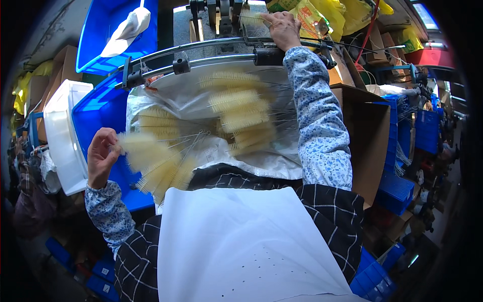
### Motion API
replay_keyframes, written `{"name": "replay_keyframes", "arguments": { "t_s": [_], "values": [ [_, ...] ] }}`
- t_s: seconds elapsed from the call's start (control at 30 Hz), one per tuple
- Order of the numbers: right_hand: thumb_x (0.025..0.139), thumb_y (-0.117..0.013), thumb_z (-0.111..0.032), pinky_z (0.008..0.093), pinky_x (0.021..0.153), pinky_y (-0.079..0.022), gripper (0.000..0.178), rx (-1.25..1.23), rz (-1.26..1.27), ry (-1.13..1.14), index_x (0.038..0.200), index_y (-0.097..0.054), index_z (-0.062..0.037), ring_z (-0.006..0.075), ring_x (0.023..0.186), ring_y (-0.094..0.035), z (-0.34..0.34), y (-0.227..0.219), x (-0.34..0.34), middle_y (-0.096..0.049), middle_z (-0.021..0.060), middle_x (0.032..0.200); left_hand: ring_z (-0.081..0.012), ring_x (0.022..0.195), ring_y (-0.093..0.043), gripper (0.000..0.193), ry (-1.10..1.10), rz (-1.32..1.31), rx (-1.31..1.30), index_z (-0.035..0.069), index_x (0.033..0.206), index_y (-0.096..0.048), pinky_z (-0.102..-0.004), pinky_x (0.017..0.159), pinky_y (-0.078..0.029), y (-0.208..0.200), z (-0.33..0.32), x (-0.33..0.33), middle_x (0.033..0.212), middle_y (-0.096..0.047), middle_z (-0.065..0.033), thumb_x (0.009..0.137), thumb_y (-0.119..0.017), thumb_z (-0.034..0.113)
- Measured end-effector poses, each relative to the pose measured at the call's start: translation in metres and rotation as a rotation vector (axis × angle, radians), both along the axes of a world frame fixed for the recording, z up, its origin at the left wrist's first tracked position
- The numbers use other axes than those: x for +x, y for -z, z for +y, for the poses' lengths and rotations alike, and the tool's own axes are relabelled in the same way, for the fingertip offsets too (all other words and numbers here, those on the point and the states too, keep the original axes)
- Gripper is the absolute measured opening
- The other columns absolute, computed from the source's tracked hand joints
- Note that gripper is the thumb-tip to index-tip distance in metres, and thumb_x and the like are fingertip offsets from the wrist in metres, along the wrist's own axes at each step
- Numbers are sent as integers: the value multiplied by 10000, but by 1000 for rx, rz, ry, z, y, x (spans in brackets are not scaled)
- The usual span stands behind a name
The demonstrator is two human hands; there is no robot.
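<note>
My left hand [103, 153] is at the left, its fingers pinched at the end of a pale yellow bristle brush [135, 143] on twisted wire. More such brushes [163, 173] fan out just beside it, their looped wire ends pointing to the middle. My right hand [285, 31] reaches forward to the machine [224, 25], thumb and fingers closed on the end of another small brush [251, 19] that lies against the machine. A larger pile of brushes [241, 108] rests on the white sheet [216, 153] between my arms.
A metal rail [211, 59] with black clamps crosses in front of the machine. Blue bins [90, 55] and a translucent white box [65, 136] stand at the left. To the right are an open cardboard box [370, 146], yellow bags [347, 17] and blue crates [397, 186].
</note>
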State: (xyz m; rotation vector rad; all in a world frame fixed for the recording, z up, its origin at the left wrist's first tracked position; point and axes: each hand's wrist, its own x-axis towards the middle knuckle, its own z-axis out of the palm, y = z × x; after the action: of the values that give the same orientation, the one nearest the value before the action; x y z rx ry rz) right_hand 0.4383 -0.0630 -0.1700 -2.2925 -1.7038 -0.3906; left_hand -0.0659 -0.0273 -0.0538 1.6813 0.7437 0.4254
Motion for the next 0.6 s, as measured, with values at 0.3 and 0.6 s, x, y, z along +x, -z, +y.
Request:
{"name": "replay_keyframes", "arguments": {
  "t_s": [0.3, 0.6],
  "values": [
    [808, -500, -269, 457, 921, -246, 432, 99, -156, 75, 1230, -413, -238, 205, 1145, -358, -11, 5, 18, -445, 10, 1220, -134, 828, -367, 216, -203, -164, 213, 70, 911, -434, -246, 766, -290, -29, 7, 6, 867, -374, -45, 723, -538, 49],
    [775, -526, -321, 453, 867, -300, 376, 129, 216, 210, 1109, -548, -149, 247, 999, -497, -35, 3, 20, -560, 63, 1061, -92, 779, -368, 159, -287, -323, 73, 60, 911, -431, -204, 704, -303, -27, 10, -3, 882, -381, -46, 808, -535, 122]
  ]
}}
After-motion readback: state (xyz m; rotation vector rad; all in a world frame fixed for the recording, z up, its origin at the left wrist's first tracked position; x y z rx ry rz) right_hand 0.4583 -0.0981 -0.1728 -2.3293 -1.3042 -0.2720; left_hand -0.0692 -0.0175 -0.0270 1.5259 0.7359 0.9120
